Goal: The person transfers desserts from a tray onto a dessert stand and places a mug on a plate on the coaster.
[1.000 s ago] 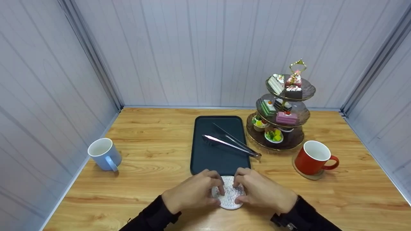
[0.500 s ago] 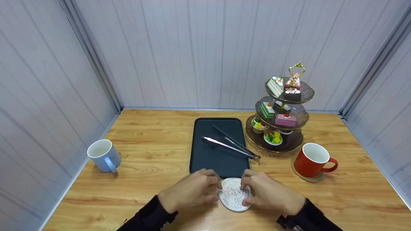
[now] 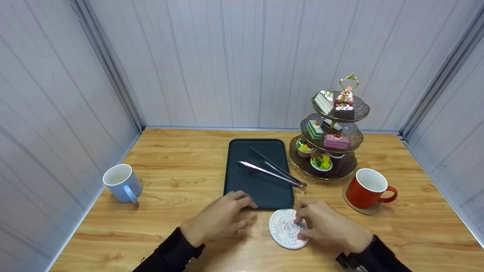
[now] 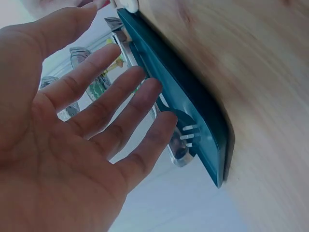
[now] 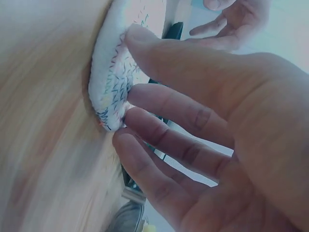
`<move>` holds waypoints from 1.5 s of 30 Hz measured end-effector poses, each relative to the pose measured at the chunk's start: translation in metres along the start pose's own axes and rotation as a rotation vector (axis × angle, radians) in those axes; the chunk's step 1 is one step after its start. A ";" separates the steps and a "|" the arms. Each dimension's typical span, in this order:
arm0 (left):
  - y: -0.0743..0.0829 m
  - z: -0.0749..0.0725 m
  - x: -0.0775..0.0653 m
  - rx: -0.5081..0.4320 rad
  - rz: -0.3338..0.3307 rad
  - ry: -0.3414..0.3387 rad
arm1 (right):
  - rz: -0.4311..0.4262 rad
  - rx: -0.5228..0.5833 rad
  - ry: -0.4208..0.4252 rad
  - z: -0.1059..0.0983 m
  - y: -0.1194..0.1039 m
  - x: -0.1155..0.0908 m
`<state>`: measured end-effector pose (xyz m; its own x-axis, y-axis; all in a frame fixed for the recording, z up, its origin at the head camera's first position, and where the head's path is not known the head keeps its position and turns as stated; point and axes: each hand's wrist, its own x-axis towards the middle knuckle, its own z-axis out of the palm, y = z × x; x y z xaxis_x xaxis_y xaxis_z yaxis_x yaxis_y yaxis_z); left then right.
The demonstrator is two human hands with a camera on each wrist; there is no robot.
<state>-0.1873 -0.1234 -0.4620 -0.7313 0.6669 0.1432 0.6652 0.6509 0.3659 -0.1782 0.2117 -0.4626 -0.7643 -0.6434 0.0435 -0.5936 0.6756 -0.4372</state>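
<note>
A round white coaster (image 3: 283, 232) with a coloured stitch-like pattern lies in front of the dark tray (image 3: 253, 194), slightly right of its middle. My right hand (image 3: 332, 226) holds the coaster at its right side, thumb and bent fingertips on it. In the right wrist view the thumb lies on the patterned face of the coaster (image 5: 113, 82), with the other fingers along its edge. My left hand (image 3: 217, 217) is apart from the coaster, fingers spread, beside the tray's near-left corner. Its palm shows bare in the left wrist view. Metal tongs (image 3: 270, 173) lie across the tray.
A red mug (image 3: 363, 192) stands on a brown coaster (image 3: 365, 209) at the right. Behind it rises a three-tier stand (image 3: 349, 164) bearing several small cakes. At the far left stands a light blue mug (image 3: 124, 185). Pale walls (image 3: 227, 75) enclose the wooden table (image 3: 170, 162).
My left hand has let go of the coaster and drawn away to the left. The coaster has slid to the right along with my right hand.
</note>
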 end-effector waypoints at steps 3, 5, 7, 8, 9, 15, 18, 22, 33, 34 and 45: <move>-0.002 -0.002 0.000 0.003 -0.007 -0.003 | 0.026 0.003 -0.002 -0.002 0.003 -0.002; -0.004 -0.002 0.000 -0.004 -0.012 -0.005 | 0.046 0.008 -0.012 -0.004 0.005 -0.003; -0.006 -0.003 -0.001 -0.013 -0.016 -0.008 | 0.061 0.011 -0.023 -0.006 0.007 -0.003; -0.007 -0.003 -0.001 -0.016 -0.018 -0.009 | 0.070 0.013 -0.029 -0.007 0.007 -0.004; -0.007 -0.003 -0.001 -0.018 -0.021 -0.009 | 0.075 0.011 -0.032 -0.008 0.008 -0.004; -0.011 -0.003 -0.002 -0.023 -0.028 -0.003 | 0.089 -0.004 -0.025 -0.012 0.012 -0.006; -0.012 -0.005 -0.002 -0.020 -0.032 0.007 | 0.089 -0.021 -0.012 -0.014 0.014 -0.007; -0.014 -0.008 -0.003 -0.017 -0.037 0.018 | 0.109 -0.036 -0.011 -0.016 0.015 -0.007; -0.022 -0.010 -0.009 -0.036 -0.045 0.054 | 0.112 -0.088 0.027 -0.018 0.023 -0.014; -0.023 -0.010 -0.010 -0.035 -0.054 0.054 | 0.118 -0.089 0.028 -0.019 0.024 -0.014; -0.035 -0.017 -0.019 -0.049 -0.099 0.083 | 0.225 -0.157 0.052 -0.025 0.030 -0.018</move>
<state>-0.1993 -0.1646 -0.4614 -0.8046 0.5663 0.1789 0.5821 0.6925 0.4261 -0.1882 0.2529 -0.4545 -0.8910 -0.4540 0.0086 -0.4358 0.8497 -0.2968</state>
